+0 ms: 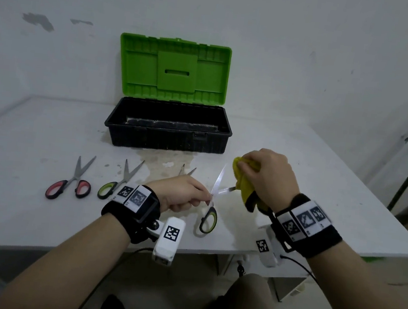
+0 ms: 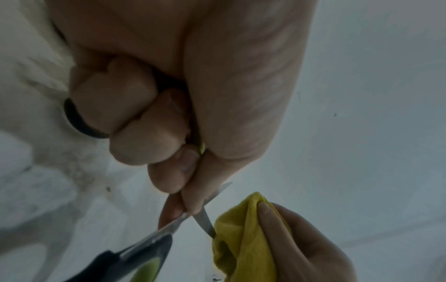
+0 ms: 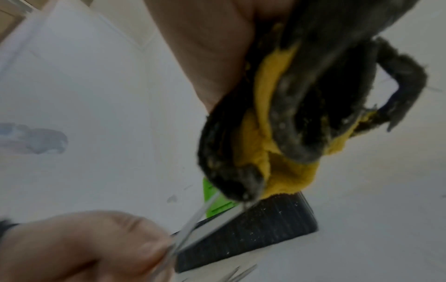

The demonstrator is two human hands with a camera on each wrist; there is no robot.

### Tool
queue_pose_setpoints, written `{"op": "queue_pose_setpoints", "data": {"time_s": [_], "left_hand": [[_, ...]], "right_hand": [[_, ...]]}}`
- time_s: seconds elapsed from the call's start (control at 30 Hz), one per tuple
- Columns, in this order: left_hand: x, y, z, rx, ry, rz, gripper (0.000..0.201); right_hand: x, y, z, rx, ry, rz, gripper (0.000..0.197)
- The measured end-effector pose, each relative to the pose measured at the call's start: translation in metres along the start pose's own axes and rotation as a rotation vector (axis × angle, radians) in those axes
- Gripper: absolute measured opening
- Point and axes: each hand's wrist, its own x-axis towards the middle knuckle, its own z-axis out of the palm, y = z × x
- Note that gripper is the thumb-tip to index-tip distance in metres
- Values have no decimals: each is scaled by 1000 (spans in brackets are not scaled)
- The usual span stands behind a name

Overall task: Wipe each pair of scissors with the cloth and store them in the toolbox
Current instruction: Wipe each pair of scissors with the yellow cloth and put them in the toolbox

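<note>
Left hand (image 1: 180,193) pinches green-handled scissors (image 1: 210,207) at pivot, blades open; right hand (image 1: 267,175) fingers clench yellow cloth (image 1: 244,182) around one blade. Risk: cloth slips, bare edge cuts finger (thin pinch could also twist).

White table (image 1: 36,211), open toolbox (image 1: 167,134), three scissors (image 1: 69,181)

The toolbox (image 1: 167,129) stands at the back of the table (image 1: 321,194) against the wall, its lid (image 1: 173,69) raised behind it. In front of it and to the left, two pairs of scissors (image 1: 72,182) (image 1: 120,180) lie side by side on the table, blades pointing toward the wall; the tips of a third pair (image 1: 187,170) show just behind the left hand (image 1: 180,195). Right of these, before the toolbox's right end, the left hand holds a fourth pair (image 1: 210,206) above the table, with the right hand (image 1: 267,177) and the cloth (image 1: 244,182) just to its right, the cloth touching one blade.
</note>
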Motion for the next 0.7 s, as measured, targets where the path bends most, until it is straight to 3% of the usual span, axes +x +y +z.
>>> {"op": "queue_pose_setpoints", "data": {"time_s": [0.1, 0.23, 0.47, 0.57, 0.7], "left_hand": [[2, 2, 1, -61, 0, 14, 19], [2, 5, 5, -32, 8, 51, 21], [4, 2, 10, 32, 40, 94, 19], [3, 1, 11, -49, 32, 65, 21], [3, 0, 5, -291, -30, -64, 23]], "right_hand": [[-19, -15, 7, -29, -92, -131, 24], [-21, -20, 21, -88, -144, -173, 25], [6, -10, 23, -115, -86, 5, 26], [12, -4, 15, -57, -29, 87, 25], [-6, -11, 3, 53, -4, 34, 20]]}}
